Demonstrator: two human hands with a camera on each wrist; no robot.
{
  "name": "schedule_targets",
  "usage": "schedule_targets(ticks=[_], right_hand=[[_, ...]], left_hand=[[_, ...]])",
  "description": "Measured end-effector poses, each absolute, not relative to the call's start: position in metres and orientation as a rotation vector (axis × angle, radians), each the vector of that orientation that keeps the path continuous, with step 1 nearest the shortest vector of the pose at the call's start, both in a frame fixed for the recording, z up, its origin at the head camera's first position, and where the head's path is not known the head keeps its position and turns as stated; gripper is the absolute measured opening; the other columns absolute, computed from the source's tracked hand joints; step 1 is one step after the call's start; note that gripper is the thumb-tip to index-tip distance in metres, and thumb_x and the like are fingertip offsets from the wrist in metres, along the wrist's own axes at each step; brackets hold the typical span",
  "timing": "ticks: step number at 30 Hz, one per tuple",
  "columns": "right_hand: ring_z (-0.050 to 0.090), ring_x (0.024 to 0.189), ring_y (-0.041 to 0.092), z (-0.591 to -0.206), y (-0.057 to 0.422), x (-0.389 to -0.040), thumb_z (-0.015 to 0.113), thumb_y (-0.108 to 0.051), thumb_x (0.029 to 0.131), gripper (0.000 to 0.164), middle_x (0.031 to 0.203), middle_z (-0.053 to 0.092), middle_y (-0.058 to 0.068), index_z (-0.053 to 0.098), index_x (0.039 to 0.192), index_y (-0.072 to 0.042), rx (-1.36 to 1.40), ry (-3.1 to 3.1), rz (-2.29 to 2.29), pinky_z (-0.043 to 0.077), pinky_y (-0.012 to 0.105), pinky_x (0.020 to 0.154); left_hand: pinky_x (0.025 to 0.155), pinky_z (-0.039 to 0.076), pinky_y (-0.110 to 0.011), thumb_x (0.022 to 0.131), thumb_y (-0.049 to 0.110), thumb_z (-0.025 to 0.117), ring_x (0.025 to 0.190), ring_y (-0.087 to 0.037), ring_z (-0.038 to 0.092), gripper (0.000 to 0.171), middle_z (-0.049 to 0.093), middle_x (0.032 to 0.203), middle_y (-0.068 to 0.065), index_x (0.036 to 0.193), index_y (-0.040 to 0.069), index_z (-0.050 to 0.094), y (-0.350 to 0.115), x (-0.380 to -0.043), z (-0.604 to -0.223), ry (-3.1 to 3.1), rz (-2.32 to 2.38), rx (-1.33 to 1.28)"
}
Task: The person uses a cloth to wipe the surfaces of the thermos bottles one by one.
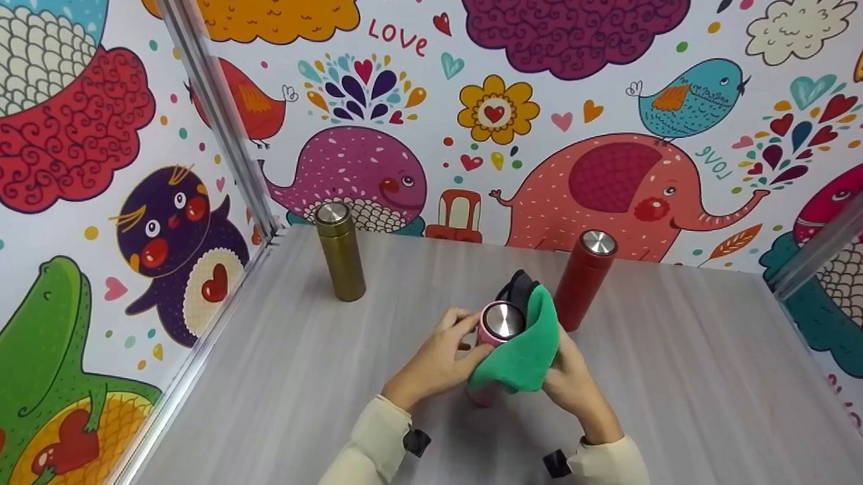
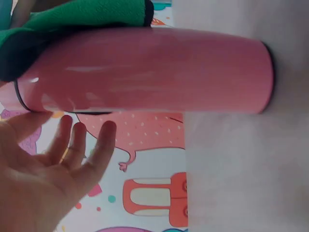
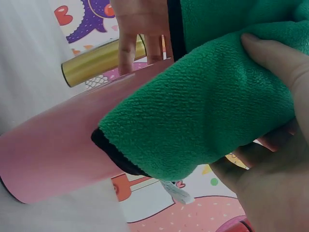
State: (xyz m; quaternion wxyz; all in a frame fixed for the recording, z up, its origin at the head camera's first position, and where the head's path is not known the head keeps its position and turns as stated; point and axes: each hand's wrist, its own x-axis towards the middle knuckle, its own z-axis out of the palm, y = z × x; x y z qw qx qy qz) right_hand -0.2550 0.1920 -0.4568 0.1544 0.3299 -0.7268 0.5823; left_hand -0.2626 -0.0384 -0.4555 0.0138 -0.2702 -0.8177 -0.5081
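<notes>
pink and glossy, the flask (image 1: 496,338) stands upright near the middle of the table (image 1: 684,395), between my two hands, with the cloth (image 1: 524,353) draped against its right side and up toward its steel cap (image 1: 504,320). my right hand (image 1: 577,384) is wrapped around the cloth, thumb pressed into the pile, pinning it to the flask wall; my left hand (image 1: 438,361) sits at the flask's other side near the top, and the left wrist view shows its fingers (image 2: 104,140) straight and loosely spread beside the body, not curled round it. to wipe well from here, i judge the left hand should steady the flask firmly near the cap while the right draws the cloth around the curve in an even sweep, since a tall narrow cylinder on a smooth top could tip or skate. the flask is a straight, hard tube with a lacquer sheen and a thin dark band under the cap; the cloth is green, thick, napped microfibre with a black stitched edge and a small white tag (image 3: 176,192), folded over on itself. the table is pale grey laminate with a faint wood grain. behind stand a gold flask (image 1: 340,251) to the left and a red flask (image 1: 584,279) just beyond the cloth, both slim with brushed steel caps.
</notes>
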Motion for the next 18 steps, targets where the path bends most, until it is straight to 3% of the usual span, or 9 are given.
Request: schedule_targets(ticks=[4, 9, 15, 18], right_hand=[[0.050, 0.125, 0.009, -0.459, 0.193, -0.256, 0.070, 0.019, 0.080, 0.065, 0.136, 0.057, -0.002, 0.047, 0.140, 0.008, 0.970, -2.071, 1.685, 0.040, 0.020, 0.104], [0.042, 0.135, 0.011, -0.469, 0.192, -0.259, 0.067, 0.020, 0.082, 0.079, 0.149, 0.046, -0.003, 0.034, 0.151, 0.004, 1.023, -2.072, 1.796, 0.037, 0.023, 0.108], [0.048, 0.123, 0.007, -0.494, 0.190, -0.261, 0.068, 0.017, 0.082, 0.070, 0.137, 0.053, -0.009, 0.046, 0.146, -0.004, 0.951, -2.105, 1.823, 0.041, 0.019, 0.101], [0.050, 0.119, 0.007, -0.509, 0.189, -0.261, 0.068, 0.014, 0.083, 0.061, 0.132, 0.056, -0.006, 0.049, 0.139, 0.000, 0.917, -2.137, 1.862, 0.042, 0.020, 0.098]], left_hand=[[0.097, 0.050, -0.029, 0.099, 0.046, 0.061, 0.116, -0.012, 0.055, 0.065, 0.049, 0.125, 0.000, 0.149, 0.008, 0.047, -0.037, -0.264, -0.455, -2.553, -1.667, -0.809], [0.100, 0.048, -0.029, 0.097, 0.039, 0.066, 0.122, -0.013, 0.055, 0.062, 0.055, 0.133, -0.001, 0.149, 0.012, 0.047, -0.039, -0.266, -0.460, -2.436, -1.783, -0.784], [0.104, 0.046, -0.035, 0.102, 0.032, 0.061, 0.127, -0.015, 0.054, 0.054, 0.055, 0.142, -0.003, 0.149, 0.010, 0.047, -0.039, -0.266, -0.463, -2.339, -1.812, -0.813], [0.106, 0.043, -0.033, 0.102, 0.034, 0.060, 0.130, -0.015, 0.051, 0.058, 0.052, 0.146, -0.005, 0.151, 0.007, 0.043, -0.037, -0.266, -0.465, -2.333, -1.802, -0.843]])
